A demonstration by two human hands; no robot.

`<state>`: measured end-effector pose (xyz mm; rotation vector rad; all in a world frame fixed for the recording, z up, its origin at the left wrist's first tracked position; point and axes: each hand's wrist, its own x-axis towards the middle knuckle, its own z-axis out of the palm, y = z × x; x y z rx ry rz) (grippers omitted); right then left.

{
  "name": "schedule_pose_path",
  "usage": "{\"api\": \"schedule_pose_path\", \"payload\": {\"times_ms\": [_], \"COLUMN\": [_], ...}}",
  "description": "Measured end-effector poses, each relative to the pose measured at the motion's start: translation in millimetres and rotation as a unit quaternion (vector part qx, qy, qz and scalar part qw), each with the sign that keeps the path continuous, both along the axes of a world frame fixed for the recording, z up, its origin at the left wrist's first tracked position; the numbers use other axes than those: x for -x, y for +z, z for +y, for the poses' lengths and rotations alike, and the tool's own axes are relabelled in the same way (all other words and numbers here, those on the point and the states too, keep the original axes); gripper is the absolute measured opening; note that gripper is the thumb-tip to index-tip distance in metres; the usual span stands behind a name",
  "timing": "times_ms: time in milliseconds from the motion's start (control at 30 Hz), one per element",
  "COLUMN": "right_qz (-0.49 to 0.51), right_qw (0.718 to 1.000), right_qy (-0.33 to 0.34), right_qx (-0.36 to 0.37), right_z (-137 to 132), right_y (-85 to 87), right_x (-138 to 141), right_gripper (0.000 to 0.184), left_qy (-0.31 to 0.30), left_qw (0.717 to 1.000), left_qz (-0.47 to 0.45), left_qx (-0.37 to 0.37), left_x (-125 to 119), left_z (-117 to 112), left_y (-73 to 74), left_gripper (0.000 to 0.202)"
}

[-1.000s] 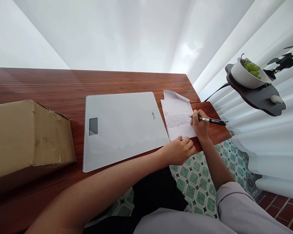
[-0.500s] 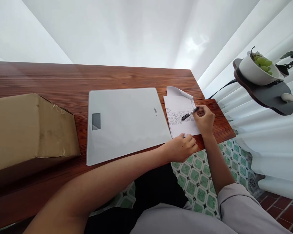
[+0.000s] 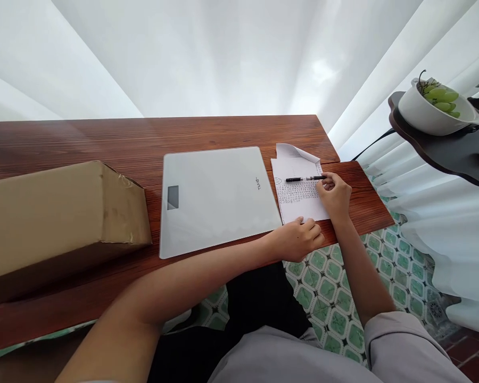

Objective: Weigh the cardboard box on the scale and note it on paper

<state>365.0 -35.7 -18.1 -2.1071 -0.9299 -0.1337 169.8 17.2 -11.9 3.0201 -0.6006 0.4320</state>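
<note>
A white paper sheet (image 3: 300,206) with rows of small handwriting lies at the right end of the wooden table (image 3: 115,139). My left hand (image 3: 299,239) rests with curled fingers on the sheet's near edge, pinning it at the table's front. My right hand (image 3: 336,194) sits on the sheet's right side. Its fingertips pinch the right end of a black pen (image 3: 303,179), which lies almost flat across the paper and points left. The sheet's far corner is folded up.
A white glass scale (image 3: 219,197) with a small display lies flat left of the paper. A brown cardboard box (image 3: 56,213) lies at the left. At the upper right, a dark shelf (image 3: 455,154) carries a white bowl (image 3: 431,116) of green grapes (image 3: 443,96). White curtains hang behind, above green tiles (image 3: 343,303).
My right hand turned the pen from a writing grip, pointing right, to lying nearly flat across the paper, pointing left. My left hand stayed on the sheet. The view shifted slightly left.
</note>
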Motion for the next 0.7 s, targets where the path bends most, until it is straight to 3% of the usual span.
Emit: {"api": "schedule_pose_path", "payload": {"times_ms": [267, 700], "right_qz": [-0.032, -0.050], "right_qw": [0.999, 0.998], "right_qy": [0.014, 0.029], "right_qx": [0.009, 0.035], "right_z": [0.6, 2.3], "right_y": [-5.8, -9.0], "right_x": [-5.4, -7.7], "right_gripper": [0.032, 0.031], "left_qy": [-0.002, 0.007], "left_qw": [0.999, 0.997], "left_qz": [0.035, -0.002], "left_qx": [0.005, -0.083], "left_x": [-1.2, 4.8], "left_z": [1.2, -3.9], "left_y": [5.0, 8.3], "left_gripper": [0.027, 0.032]}}
